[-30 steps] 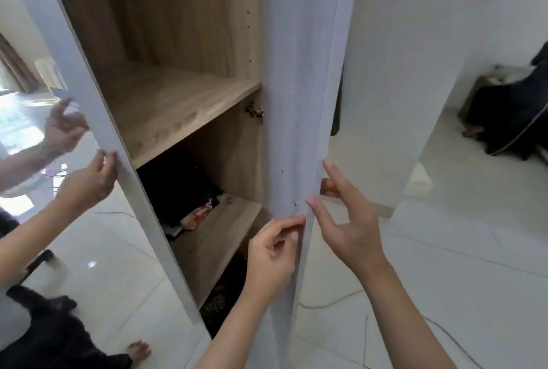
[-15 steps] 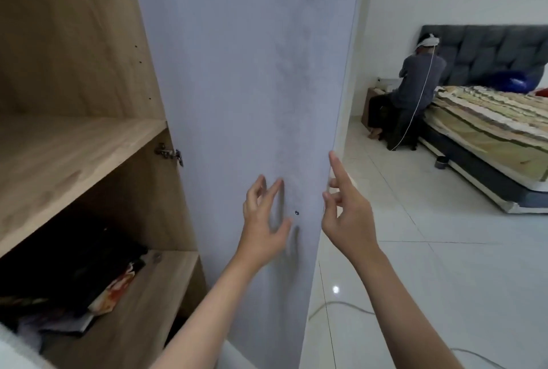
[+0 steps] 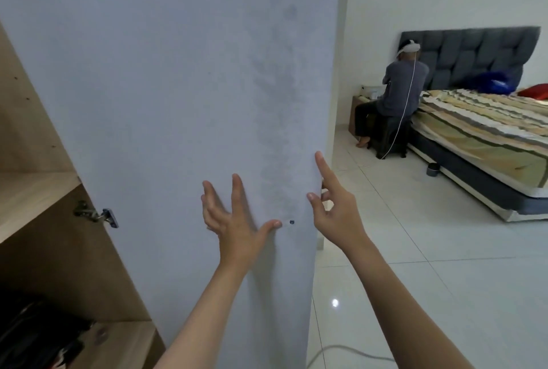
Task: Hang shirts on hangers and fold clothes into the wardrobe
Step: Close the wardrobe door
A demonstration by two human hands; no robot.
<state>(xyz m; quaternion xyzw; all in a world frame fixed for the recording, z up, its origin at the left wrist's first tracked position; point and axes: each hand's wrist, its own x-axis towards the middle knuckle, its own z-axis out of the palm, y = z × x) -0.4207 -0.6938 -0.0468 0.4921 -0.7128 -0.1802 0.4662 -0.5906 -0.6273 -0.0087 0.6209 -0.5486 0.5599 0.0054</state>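
Wardrobe door (image 3: 178, 101) fills the centre and left of the frame, long axis vertical, running top to bottom edge; its free edge sits right of centre, hinge side toward the left; left hand (image 3: 234, 220) is laid against the door's face at mid-frame with fingers spread and straight, thumb tip just beside a small dark screw hole (image 3: 291, 222); right hand (image 3: 335, 214) is at the free edge, index finger straight and pointing up along it, other fingers loosely curled toward the edge (whether they actually catch behind the edge, cannot tell); so the right hand is nearer the edge, the left is on the flat panel, both directly in front of the arms; judgement: the coming move turns on swinging the door about its left-side hinge line, so the push or pull has to go across the panel, not along it; wardrobe (image 3: 35, 205) interior shows at the left of the frame, dark clothes (image 3: 38, 336) lying on the lower shelf at lower left; no shirts or hangers in view; counts: one door, two hands, one metal hinge (image 3: 98, 215), two wooden shelves visible, one bed (image 3: 480, 137) at right, one seated person (image 3: 394, 95) beside it.
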